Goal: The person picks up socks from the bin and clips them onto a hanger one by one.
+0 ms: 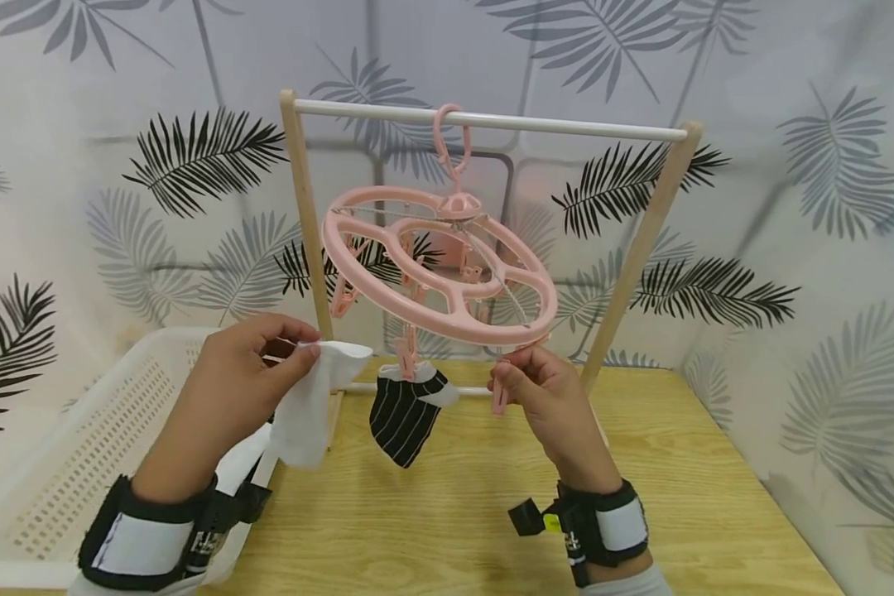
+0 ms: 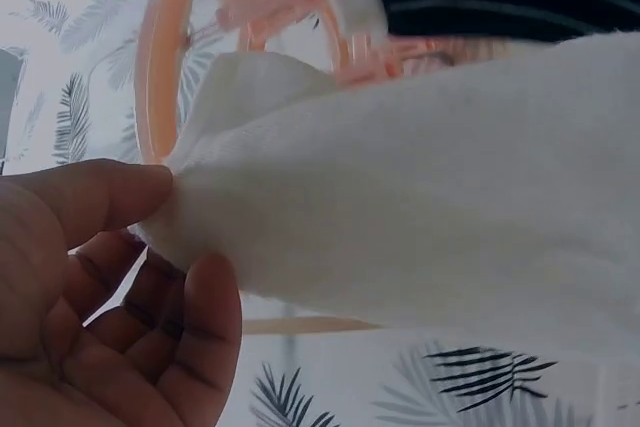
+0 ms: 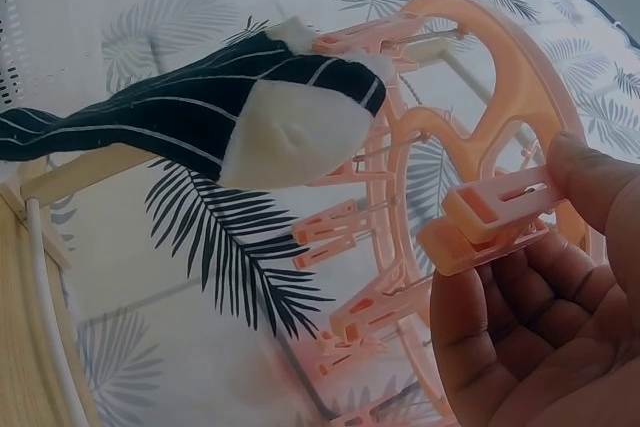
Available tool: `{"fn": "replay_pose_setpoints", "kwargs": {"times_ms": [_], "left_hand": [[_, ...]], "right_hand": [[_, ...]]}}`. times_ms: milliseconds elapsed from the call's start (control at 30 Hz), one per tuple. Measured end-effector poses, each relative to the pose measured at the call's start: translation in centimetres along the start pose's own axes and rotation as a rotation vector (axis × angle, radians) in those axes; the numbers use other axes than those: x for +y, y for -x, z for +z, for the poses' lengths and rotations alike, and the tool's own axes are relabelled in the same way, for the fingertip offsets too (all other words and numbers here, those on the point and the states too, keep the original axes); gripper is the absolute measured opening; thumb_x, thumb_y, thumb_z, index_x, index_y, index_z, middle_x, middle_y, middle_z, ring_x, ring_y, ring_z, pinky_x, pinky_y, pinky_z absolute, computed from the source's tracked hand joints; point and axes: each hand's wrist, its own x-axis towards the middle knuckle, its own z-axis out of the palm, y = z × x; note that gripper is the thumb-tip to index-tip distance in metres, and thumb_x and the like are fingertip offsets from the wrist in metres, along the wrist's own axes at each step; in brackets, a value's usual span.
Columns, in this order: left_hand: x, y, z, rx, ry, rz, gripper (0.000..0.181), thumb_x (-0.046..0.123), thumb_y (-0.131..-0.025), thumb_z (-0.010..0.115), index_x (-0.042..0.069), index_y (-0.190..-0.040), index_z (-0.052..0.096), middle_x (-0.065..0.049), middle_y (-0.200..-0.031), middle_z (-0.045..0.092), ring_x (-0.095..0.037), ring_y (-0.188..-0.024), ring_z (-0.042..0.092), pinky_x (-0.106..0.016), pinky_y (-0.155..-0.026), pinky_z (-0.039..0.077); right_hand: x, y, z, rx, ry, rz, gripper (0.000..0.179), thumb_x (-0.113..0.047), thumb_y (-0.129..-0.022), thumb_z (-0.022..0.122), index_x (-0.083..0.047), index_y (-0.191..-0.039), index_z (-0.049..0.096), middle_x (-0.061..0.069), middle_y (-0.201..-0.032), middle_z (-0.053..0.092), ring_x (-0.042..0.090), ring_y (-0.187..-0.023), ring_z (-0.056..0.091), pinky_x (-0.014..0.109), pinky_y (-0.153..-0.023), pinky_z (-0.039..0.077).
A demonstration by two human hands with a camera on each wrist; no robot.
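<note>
My left hand pinches a white sock by its upper edge, and the sock hangs down from thumb and fingers. In the left wrist view the white sock stretches across the frame. With thumb and fingers my right hand pinches a pink clothespin at the near right of the round pink drying hanger. The right wrist view shows that clothespin from close up. Between my hands, a black sock with white stripes hangs from another pink clothespin.
The hanger hooks over the white bar of a rack with wooden posts. A white plastic basket stands at left on the wood-grain table, with white and black cloth inside. Leaf-patterned covering forms the backdrop.
</note>
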Motion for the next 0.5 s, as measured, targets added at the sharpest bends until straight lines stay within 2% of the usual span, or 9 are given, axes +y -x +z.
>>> {"fn": "replay_pose_setpoints", "kwargs": {"times_ms": [167,367,500], "left_hand": [[-0.3,1.3,2.5,-0.053,0.045,0.027,0.012,0.015,-0.088,0.064,0.010,-0.098,0.068,-0.008,-0.092,0.069,-0.015,-0.076,0.063,-0.037,-0.064,0.054],[-0.2,3.0,6.1,-0.169,0.190,0.021,0.010,0.013,-0.086,0.066,0.011,-0.096,0.069,-0.003,-0.090,0.067,-0.011,-0.078,0.060,-0.036,-0.068,0.055],[0.2,3.7,8.4,-0.191,0.218,0.038,0.008,0.012,-0.085,0.068,0.016,-0.092,0.069,0.003,-0.087,0.064,-0.008,-0.076,0.057,-0.031,-0.066,0.053]], "right_hand": [[0.1,0.1,0.1,-0.005,-0.006,-0.003,0.026,-0.025,-0.094,0.056,0.000,-0.099,0.057,0.016,-0.085,0.059,0.027,-0.067,0.057,0.029,-0.067,0.055],[0.1,0.1,0.2,-0.006,-0.015,-0.014,0.026,-0.022,-0.094,0.056,0.003,-0.099,0.056,0.013,-0.080,0.059,0.026,-0.068,0.057,0.030,-0.066,0.055],[0.1,0.0,0.5,0.007,-0.021,-0.019,0.026,-0.020,-0.094,0.056,0.005,-0.099,0.056,0.013,-0.081,0.060,0.026,-0.066,0.058,0.030,-0.065,0.055]]}}
